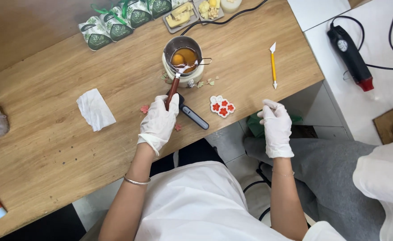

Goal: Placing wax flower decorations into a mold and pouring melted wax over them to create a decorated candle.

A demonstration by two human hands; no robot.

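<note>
Left hand [159, 121] fingers pinch spoon [175, 82] handle (right hand [275, 127] loosely spread, empty).

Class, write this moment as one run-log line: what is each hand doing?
left hand: grips spoon dipped in melting pot | right hand: empty, at table edge | flower mould: between the hands

White gloves [159, 122] (plus a bangle [136, 180])

A crumpled white tissue [95, 109] lies on the wooden table [49, 147], green patterned gift boxes [116, 22] line its far edge beside a tray of yellow pieces [180, 17], a yellow-handled sculpting tool [273, 65] rests near the right edge, and a black heat gun [351, 56] sits on the white surface beyond.
</note>
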